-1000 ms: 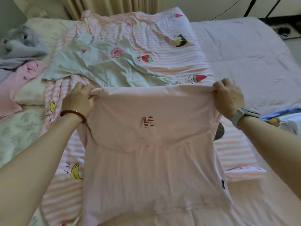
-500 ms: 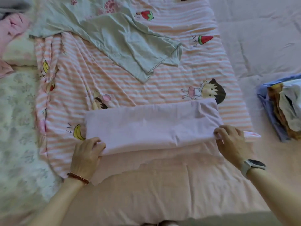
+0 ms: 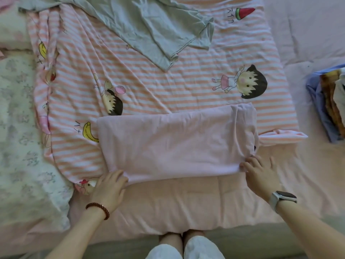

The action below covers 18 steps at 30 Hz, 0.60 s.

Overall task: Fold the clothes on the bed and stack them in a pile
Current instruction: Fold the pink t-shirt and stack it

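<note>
One folded pink garment (image 3: 175,143) near the bed's (image 3: 186,208) front edge; left hand (image 3: 110,189) and right hand (image 3: 260,174) fingers pinch its near corners; one green garment (image 3: 149,25) beyond.

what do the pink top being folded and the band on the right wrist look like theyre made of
Pink top: looks like soft matte knit, probably cotton jersey; it drapes limply, creases gently and shows no sheen.
Watch band: looks like smooth pale silicone or rubber, going by its even, seamless surface, though the exact material cannot be told.

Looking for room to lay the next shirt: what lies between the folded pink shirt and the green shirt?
Only striped cartoon blanket separates the folded pink shirt from the green shirt, seen in the head view.
</note>
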{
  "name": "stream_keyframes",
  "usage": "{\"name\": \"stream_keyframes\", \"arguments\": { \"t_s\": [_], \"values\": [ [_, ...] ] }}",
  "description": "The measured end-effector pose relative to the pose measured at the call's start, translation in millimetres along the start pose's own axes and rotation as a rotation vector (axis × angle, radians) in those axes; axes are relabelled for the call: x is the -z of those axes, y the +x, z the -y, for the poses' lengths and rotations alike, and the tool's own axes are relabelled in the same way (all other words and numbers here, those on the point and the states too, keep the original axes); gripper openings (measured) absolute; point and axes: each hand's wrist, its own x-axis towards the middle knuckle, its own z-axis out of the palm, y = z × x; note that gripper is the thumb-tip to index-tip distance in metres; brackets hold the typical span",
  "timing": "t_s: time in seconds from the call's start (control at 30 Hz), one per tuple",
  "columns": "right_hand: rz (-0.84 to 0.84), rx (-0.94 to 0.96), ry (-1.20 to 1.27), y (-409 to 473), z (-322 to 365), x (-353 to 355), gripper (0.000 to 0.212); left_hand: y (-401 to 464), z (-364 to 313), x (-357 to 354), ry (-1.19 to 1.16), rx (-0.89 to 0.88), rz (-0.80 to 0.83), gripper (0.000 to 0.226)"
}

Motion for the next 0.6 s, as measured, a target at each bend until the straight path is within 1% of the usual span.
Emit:
{"name": "stream_keyframes", "arguments": {
  "t_s": [0.03,0.07,0.1,0.13,0.17,0.2,0.23,0.27,0.3,0.33,0.4,0.43,0.47,0.53,0.6],
  "values": [
    [0.154,-0.054,-0.042,3,3,1,0.029,1,1,1,-0.014,0.048,0.064,0.014],
    [0.230,-0.104,-0.058,8,4,4,0.028,4,1,3,-0.030,0.052,0.038,0.009],
    [0.210,-0.134,-0.022,14,7,7,0.025,10,2,5,-0.047,0.022,-0.035,0.017],
    [0.126,-0.143,0.043,20,9,12,0.019,18,2,11,-0.058,-0.014,-0.129,0.025],
    [-0.005,-0.137,0.109,28,12,18,0.013,29,2,19,-0.054,-0.033,-0.244,0.029],
    [-0.124,-0.125,0.164,37,16,26,0.013,43,1,29,-0.043,-0.039,-0.337,0.030],
    [-0.240,-0.118,0.195,48,18,34,0.020,59,1,38,-0.021,-0.023,-0.404,0.029],
    [-0.286,-0.109,0.213,59,19,43,0.029,75,2,46,-0.014,0.023,-0.414,0.028],
    [-0.308,-0.107,0.221,72,19,50,0.035,91,3,54,-0.037,0.082,-0.371,0.035],
    [-0.293,-0.115,0.242,85,18,56,0.037,106,6,61,-0.061,0.129,-0.293,0.046],
    [-0.209,-0.146,0.293,112,10,64,0.048,135,14,72,-0.058,0.178,-0.162,0.064],
    [-0.152,-0.149,0.303,125,6,67,0.055,147,20,77,-0.039,0.196,-0.091,0.070],
    [-0.093,-0.150,0.310,137,1,71,0.059,159,27,82,-0.028,0.219,-0.012,0.072],
    [0.026,-0.154,0.358,159,-8,76,0.058,176,40,89,-0.024,0.261,0.122,0.069],
    [0.110,-0.116,0.422,170,-16,79,0.051,184,49,94,-0.066,0.222,0.186,0.053]
  ]
}}
